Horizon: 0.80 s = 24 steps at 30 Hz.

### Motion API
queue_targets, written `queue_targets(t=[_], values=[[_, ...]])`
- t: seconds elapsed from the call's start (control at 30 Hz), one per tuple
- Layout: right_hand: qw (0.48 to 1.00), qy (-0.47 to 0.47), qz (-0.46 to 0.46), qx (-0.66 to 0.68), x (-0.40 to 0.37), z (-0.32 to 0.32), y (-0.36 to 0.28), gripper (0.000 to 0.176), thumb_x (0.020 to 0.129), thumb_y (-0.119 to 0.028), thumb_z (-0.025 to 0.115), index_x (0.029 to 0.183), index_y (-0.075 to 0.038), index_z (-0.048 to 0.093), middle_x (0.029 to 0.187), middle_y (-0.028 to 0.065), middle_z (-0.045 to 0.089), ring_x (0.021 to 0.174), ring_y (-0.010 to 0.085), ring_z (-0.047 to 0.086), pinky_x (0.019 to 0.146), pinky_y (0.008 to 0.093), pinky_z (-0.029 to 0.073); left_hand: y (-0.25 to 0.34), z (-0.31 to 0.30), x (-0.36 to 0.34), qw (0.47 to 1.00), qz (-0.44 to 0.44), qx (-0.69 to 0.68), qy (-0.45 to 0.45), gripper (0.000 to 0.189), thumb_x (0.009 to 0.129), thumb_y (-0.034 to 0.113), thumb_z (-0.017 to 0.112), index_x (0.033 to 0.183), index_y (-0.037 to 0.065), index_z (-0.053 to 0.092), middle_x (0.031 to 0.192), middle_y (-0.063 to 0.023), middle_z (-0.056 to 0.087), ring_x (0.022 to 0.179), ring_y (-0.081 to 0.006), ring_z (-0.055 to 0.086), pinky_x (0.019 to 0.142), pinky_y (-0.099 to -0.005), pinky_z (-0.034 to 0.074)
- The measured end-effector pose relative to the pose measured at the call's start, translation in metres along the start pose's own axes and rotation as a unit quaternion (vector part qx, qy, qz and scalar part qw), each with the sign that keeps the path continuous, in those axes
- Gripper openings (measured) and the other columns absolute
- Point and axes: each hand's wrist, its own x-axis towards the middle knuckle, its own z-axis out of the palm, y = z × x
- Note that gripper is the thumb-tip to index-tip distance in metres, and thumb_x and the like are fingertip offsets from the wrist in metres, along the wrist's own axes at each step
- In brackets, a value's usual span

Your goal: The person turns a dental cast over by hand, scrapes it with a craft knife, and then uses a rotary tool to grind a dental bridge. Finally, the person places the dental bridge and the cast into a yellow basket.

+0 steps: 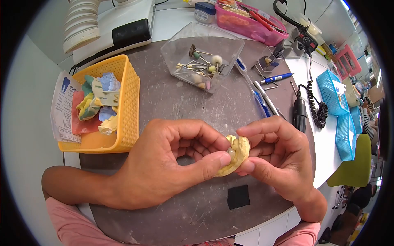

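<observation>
Between my hands, over the middle of the brown work mat [172, 221], is a yellow plaster dental cast [243, 151]. My left hand [164, 164] pinches its left side with thumb and forefinger, the other fingers curled. Under the left thumb tip a small pale, glossy tooth-shaped piece [231, 154] shows on the cast. From the other side my right hand [279, 151] grips the cast's edge, thumb below and forefinger above. A black square piece [238, 197] lies flat on the mat, just below the cast.
At left stands a yellow basket [132, 106] with dental casts and papers. A clear tray [172, 49] of rotary burs sits at the back, near a pink basket [262, 35]. To the right lie a toothbrush [246, 74], a blue pen [277, 78] and a corded handpiece [299, 112].
</observation>
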Motion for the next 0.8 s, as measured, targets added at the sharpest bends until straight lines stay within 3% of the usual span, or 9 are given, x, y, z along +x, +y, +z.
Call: queue_targets(t=[0.8], values=[[1.000,0.005,0.013,0.005,0.0001,0.0001,-0.0028,0.044,0.082,0.004,0.068,0.121,0.008,0.049,0.103,0.0186,0.064,0.091,0.0206,0.068,0.077,0.0276,0.058,0.0031,-0.0003,0.0008,1.000,-0.014,0.000,-0.011,0.023,0.085,0.007,0.071,0.103,-0.004,0.062,0.098,-0.0074,0.065,0.089,-0.0088,0.062,0.083,-0.0236,0.051]])
